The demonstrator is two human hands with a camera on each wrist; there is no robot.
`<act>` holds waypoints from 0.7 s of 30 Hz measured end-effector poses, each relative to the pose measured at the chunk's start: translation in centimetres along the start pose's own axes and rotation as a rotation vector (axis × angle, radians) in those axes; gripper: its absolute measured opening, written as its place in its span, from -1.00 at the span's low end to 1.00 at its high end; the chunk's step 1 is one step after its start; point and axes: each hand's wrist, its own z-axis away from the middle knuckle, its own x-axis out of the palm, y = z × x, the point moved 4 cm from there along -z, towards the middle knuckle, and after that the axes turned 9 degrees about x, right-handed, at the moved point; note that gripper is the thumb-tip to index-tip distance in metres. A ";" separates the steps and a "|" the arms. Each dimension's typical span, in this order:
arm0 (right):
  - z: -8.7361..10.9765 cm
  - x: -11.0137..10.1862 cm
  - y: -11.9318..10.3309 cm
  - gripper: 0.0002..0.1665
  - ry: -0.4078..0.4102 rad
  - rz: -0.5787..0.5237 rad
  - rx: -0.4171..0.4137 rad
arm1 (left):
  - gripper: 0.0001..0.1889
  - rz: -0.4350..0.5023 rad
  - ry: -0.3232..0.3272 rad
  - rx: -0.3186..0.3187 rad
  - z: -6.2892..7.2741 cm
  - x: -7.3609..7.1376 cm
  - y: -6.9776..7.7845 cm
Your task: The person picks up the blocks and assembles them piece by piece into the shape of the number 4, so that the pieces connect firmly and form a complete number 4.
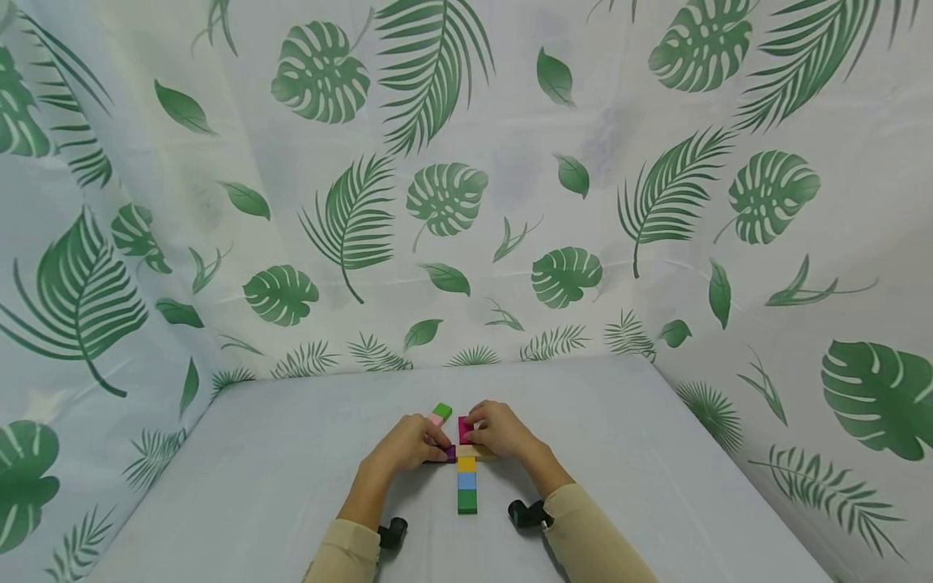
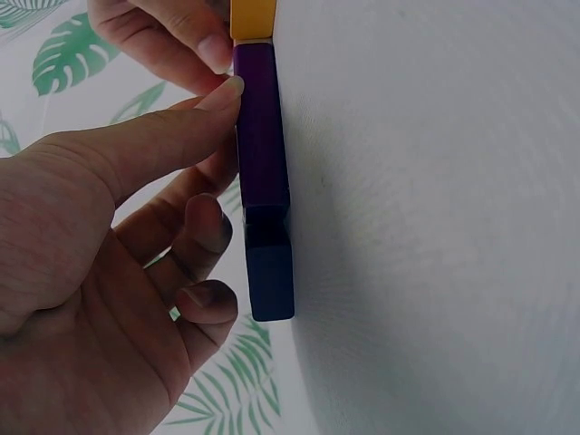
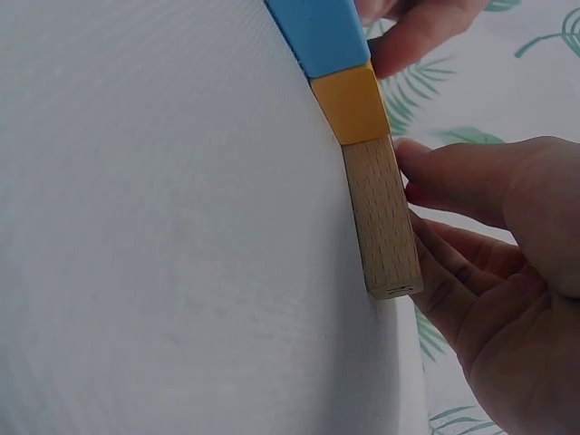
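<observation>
My left hand (image 1: pixel 414 443) has its thumb and forefinger at the purple block (image 2: pixel 260 127), pinching its edge; the other fingers are curled loosely. End to end with it lies a dark blue block (image 2: pixel 271 279). Thumb and fingers of my right hand (image 1: pixel 503 429) pinch a magenta block (image 1: pixel 464 426), which stands just beyond a plain wooden block (image 3: pixel 381 217). Only a sliver of magenta shows in the right wrist view. Toward me from the wooden block runs a row: yellow block (image 1: pixel 466 465), light blue block (image 1: pixel 466 481), green block (image 1: pixel 467 502).
Beyond my left hand lie a light green block (image 1: pixel 442 411) and a pink block (image 1: pixel 436 419), set at a slant. The white tabletop (image 1: pixel 291 486) meets leaf-printed cloth (image 1: pixel 503 186) at the back and sides. Dark wrist devices (image 1: pixel 526 513) sit by both sleeves.
</observation>
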 end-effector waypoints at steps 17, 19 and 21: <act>0.0 0.0 -0.1 -0.74 0.000 0.008 -0.015 | -0.88 0.011 -0.002 -0.003 0.0 0.0 0.0; 0.0 0.0 -0.1 -0.75 0.000 0.013 -0.019 | -0.88 0.016 -0.003 -0.009 0.0 0.1 0.0; 0.0 0.0 -0.1 -0.75 0.002 0.017 -0.023 | -0.88 0.022 -0.005 -0.018 0.0 0.1 -0.1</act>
